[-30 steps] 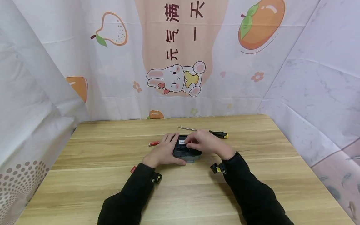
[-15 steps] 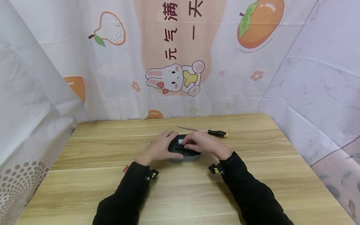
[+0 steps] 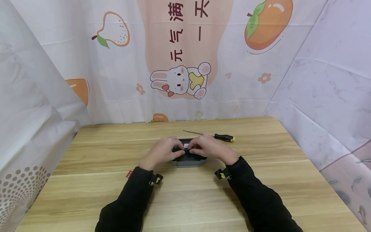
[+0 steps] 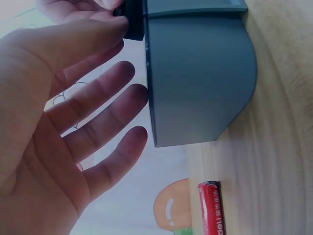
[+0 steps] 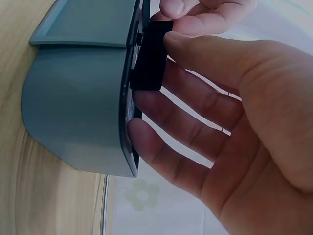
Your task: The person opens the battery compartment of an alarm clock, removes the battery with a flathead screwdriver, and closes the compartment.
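A box-shaped device with a grey-green body and a dark face turned up sits on the table, a white label on that face. My right hand pinches a flat black plastic piece between thumb and fingers at the dark face. From the other side, my left hand pinches the end of the same piece with its thumb and index finger; its other fingers spread beside the device's rim in the left wrist view. The hands cover much of the dark face.
Behind the device lies a screwdriver with a black and yellow handle. A red cylinder with printed lettering, battery-like, rests on the wooden table beyond the left hand. A printed curtain hangs behind the table.
My left hand has let go of the device's left side and drawn in to the black piece at its middle. The right hand stays almost where it was.
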Action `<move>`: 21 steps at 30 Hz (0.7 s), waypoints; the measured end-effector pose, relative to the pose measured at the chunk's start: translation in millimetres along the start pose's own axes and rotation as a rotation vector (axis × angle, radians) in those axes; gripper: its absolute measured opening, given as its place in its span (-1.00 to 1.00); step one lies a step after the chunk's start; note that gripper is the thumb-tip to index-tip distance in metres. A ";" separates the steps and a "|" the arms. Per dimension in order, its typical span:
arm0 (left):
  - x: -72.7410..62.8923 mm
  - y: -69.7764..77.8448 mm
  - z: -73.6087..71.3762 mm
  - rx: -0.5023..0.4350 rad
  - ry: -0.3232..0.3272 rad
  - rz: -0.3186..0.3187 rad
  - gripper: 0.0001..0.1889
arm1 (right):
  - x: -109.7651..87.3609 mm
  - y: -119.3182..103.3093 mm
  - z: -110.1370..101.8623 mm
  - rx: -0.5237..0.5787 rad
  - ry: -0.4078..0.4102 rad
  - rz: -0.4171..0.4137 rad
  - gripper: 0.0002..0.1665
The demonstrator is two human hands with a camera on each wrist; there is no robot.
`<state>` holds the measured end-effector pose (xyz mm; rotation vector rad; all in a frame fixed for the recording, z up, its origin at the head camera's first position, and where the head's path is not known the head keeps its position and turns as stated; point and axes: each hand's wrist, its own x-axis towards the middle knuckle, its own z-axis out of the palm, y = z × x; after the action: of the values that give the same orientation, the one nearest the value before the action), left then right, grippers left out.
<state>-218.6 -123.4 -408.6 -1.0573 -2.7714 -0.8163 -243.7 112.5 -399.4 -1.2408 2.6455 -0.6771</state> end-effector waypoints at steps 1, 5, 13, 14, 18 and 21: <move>0.0 0.1 0.4 0.004 0.002 0.001 -0.93 | 0.1 0.1 0.2 0.001 0.000 -0.005 -0.88; -0.3 -0.7 1.3 0.012 0.003 -0.002 -0.96 | 0.1 1.4 -0.1 0.007 -0.005 -0.022 -0.87; 1.0 -3.2 2.9 0.020 0.004 -0.034 -0.96 | -3.0 5.2 -3.8 0.001 -0.040 -0.006 -0.84; 1.1 -3.6 3.5 0.026 0.005 -0.035 -0.96 | -3.0 5.2 -3.9 0.001 -0.045 -0.003 -0.84; 1.4 -4.2 5.9 0.039 0.005 -0.032 -0.95 | -3.5 5.2 -4.4 0.001 -0.047 0.006 -0.84; 1.6 -4.1 7.2 0.036 0.004 -0.025 -0.94 | -4.1 4.7 -5.1 0.007 -0.049 0.016 -0.85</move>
<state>-221.6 -121.3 -416.2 -1.0161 -2.7908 -0.7672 -245.9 120.0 -397.3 -1.2167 2.6088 -0.6439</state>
